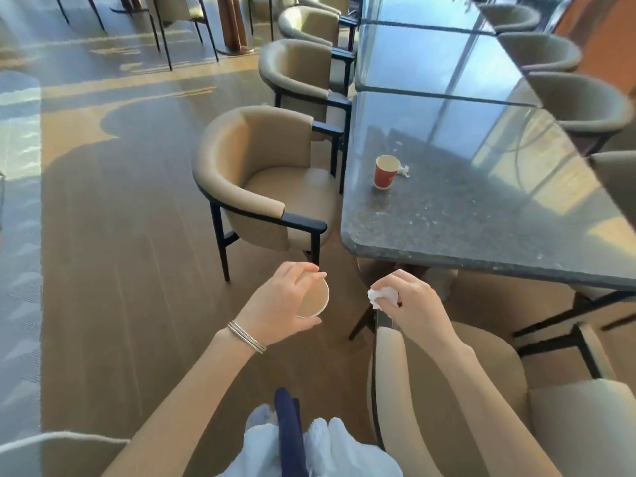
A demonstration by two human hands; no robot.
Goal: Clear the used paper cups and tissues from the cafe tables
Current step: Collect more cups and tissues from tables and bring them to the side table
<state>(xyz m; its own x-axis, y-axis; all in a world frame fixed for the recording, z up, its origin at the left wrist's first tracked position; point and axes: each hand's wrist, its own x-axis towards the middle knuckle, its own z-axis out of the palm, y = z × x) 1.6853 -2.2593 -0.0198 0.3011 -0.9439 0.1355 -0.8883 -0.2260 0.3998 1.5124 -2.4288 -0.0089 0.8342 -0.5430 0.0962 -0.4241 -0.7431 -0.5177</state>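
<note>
Gripping a paper cup (312,300) at lower centre, the left hand (280,306) mirrors the right hand (414,304), whose fingers (399,282) pinch a crumpled tissue (381,297). Straight up-frame, nearer the right hand, an upright red cup (387,177) and a tissue scrap (404,171) stand on the worktop (464,228).

A long, dark speckled table (481,215) reflects bright window light. Beige tub armchairs (254,173) with black legs line both its sides, on a brown floor (120,253) crossed by sunlit patches.

Left hand (280,301) holds cup (314,301); right hand (411,301) pinches tissue (382,296).
</note>
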